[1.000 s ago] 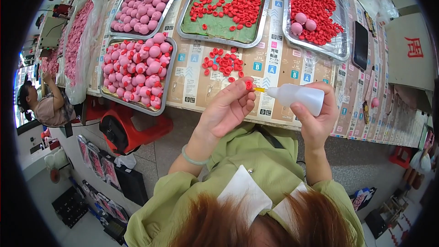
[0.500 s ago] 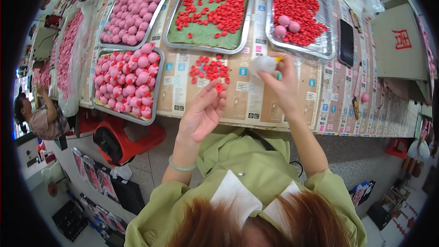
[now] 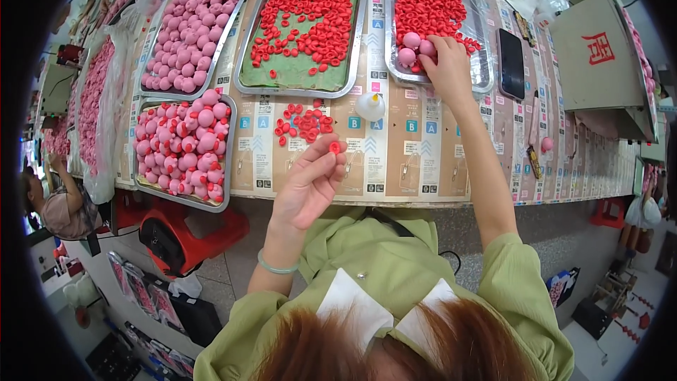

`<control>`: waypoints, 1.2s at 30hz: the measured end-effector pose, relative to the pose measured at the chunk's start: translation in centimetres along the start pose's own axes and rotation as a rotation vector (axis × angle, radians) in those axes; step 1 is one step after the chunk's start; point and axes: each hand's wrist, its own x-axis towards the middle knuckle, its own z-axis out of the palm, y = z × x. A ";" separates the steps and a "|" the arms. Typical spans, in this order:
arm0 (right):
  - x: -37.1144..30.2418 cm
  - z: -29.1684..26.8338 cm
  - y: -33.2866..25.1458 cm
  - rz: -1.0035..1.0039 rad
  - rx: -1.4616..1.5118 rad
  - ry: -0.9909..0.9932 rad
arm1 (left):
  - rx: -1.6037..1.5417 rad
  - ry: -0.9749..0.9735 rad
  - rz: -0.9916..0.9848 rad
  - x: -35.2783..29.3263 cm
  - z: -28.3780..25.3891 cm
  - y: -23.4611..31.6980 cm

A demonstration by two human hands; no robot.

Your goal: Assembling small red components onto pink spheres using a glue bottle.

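Note:
My left hand (image 3: 307,187) pinches a small red cup-shaped piece (image 3: 334,147) between thumb and fingertips, above the near edge of the table. Beyond it lies a loose cluster of similar red pieces (image 3: 305,123). My right hand (image 3: 451,70) reaches into the right metal tray (image 3: 479,70), its thumb and fingers around a pink ball (image 3: 426,48). Two other pink balls (image 3: 406,57) sit beside that one, next to a heap of red pieces (image 3: 427,3). Between my hands a white squeeze bottle (image 3: 370,107) with a yellow tip stands upright on the table.
A green-lined tray (image 3: 243,74) holds more red pieces. To the left stand a tray of plain pink balls (image 3: 187,56) and a tray of balls with red pieces (image 3: 187,144). A black phone (image 3: 510,63) lies at right. A red stool (image 3: 190,222) stands below; another person sits far left.
My right hand has put the squeeze bottle down on the table and moved to the pink balls in the right tray. My left hand still holds the red piece.

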 end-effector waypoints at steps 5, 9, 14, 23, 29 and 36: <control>-1.6 -2.9 -2.2 0.436 0.764 -0.129 | 0.021 0.037 0.020 0.0 -0.1 -0.5; -5.2 -6.3 -6.5 0.662 1.542 -0.345 | 0.028 0.040 0.010 0.8 0.2 -1.0; -8.8 -7.9 -10.2 0.687 1.547 -0.454 | 0.553 0.058 0.167 1.1 2.3 -1.9; -9.6 -7.0 -11.4 0.259 1.029 -0.387 | 0.816 0.085 0.334 0.0 2.8 -2.4; -10.2 -7.0 -11.6 0.209 1.012 -0.321 | 0.788 0.068 0.313 -0.4 3.1 -2.2; -10.8 -6.8 -11.8 0.140 1.027 -0.210 | 0.753 0.055 0.278 -0.8 3.8 -2.1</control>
